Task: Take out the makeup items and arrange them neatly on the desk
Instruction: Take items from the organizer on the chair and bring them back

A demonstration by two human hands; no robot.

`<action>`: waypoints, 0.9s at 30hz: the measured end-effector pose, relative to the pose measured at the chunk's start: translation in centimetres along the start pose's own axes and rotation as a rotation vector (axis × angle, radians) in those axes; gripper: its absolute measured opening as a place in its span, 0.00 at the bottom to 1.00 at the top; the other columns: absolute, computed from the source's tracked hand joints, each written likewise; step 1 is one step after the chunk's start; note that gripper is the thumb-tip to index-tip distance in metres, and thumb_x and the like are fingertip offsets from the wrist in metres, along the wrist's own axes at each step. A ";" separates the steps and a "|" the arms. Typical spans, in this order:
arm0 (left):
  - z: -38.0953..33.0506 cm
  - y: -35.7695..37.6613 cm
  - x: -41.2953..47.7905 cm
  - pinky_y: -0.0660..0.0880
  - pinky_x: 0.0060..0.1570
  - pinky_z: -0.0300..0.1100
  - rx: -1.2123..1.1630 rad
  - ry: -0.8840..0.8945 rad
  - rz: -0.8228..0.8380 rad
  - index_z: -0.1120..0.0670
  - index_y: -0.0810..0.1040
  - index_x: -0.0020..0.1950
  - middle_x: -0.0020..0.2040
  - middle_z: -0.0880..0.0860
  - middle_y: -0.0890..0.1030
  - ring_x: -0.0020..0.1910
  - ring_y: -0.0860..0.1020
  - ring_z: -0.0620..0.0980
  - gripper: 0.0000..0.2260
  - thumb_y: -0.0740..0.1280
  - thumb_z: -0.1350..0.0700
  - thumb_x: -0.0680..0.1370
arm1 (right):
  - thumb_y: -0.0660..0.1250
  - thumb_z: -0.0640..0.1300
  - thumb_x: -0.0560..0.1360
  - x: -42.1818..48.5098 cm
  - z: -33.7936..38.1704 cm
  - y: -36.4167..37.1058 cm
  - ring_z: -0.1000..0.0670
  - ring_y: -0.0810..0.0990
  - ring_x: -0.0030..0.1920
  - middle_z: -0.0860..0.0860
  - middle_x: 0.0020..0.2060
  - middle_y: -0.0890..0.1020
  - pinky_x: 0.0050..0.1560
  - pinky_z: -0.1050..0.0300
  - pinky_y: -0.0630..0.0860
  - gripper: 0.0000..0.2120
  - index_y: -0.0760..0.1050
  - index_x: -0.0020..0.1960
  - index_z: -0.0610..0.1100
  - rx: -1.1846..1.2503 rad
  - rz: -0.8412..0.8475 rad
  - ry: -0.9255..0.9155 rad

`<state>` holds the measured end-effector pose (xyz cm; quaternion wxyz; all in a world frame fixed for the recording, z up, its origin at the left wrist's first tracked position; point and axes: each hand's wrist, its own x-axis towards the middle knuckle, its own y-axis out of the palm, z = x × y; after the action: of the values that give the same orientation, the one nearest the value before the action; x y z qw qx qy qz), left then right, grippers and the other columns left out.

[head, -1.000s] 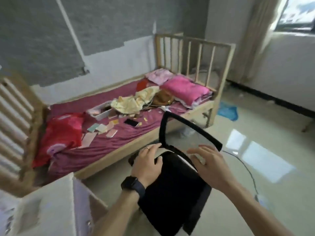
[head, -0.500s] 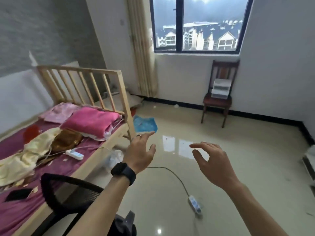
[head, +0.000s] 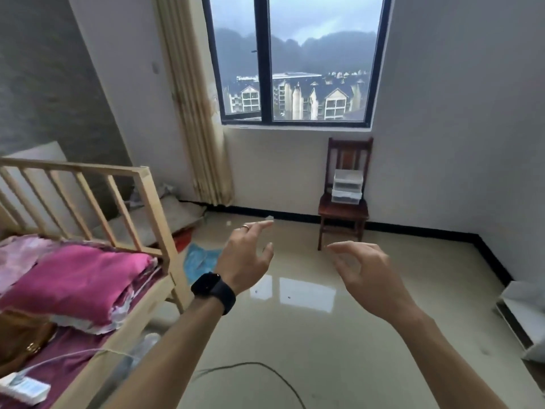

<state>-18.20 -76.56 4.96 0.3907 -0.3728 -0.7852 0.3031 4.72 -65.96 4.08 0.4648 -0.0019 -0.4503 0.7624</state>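
Both my hands hang in the air over the shiny floor and hold nothing. My left hand (head: 246, 255), with a black watch on the wrist and a ring on one finger, has its fingers stretched forward. My right hand (head: 364, 268) is beside it with fingers loosely curled. A clear plastic drawer box (head: 347, 186) sits on the seat of a dark wooden chair (head: 343, 215) under the window, well beyond my hands. No makeup items and no desk can be made out.
A wooden bed (head: 153, 208) with a folded pink blanket (head: 73, 278) fills the left. A white power strip (head: 25, 389) lies on it. A blue cloth (head: 200, 258) and a black cable (head: 265, 376) lie on the floor. A white shelf unit (head: 522, 314) stands at the right edge.
My view swung from the bed and black office chair up toward the window and wooden chair. My hands left the chair back and now hang free, empty.
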 end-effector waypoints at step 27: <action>3.2 34.1 45.4 0.68 0.67 0.43 -0.035 0.033 0.455 0.45 0.70 0.73 0.68 0.47 0.74 0.70 0.68 0.49 0.20 0.64 0.51 0.80 | 0.68 0.50 0.78 34.2 -35.4 3.5 0.68 0.72 0.58 0.74 0.49 0.77 0.54 0.81 0.62 0.10 0.79 0.58 0.61 0.056 -0.034 0.404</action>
<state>-27.85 -21.45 -5.26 0.3187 -0.5519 -0.6796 0.3634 -2.29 -17.96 -5.16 0.5585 -0.1342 -0.3264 0.7507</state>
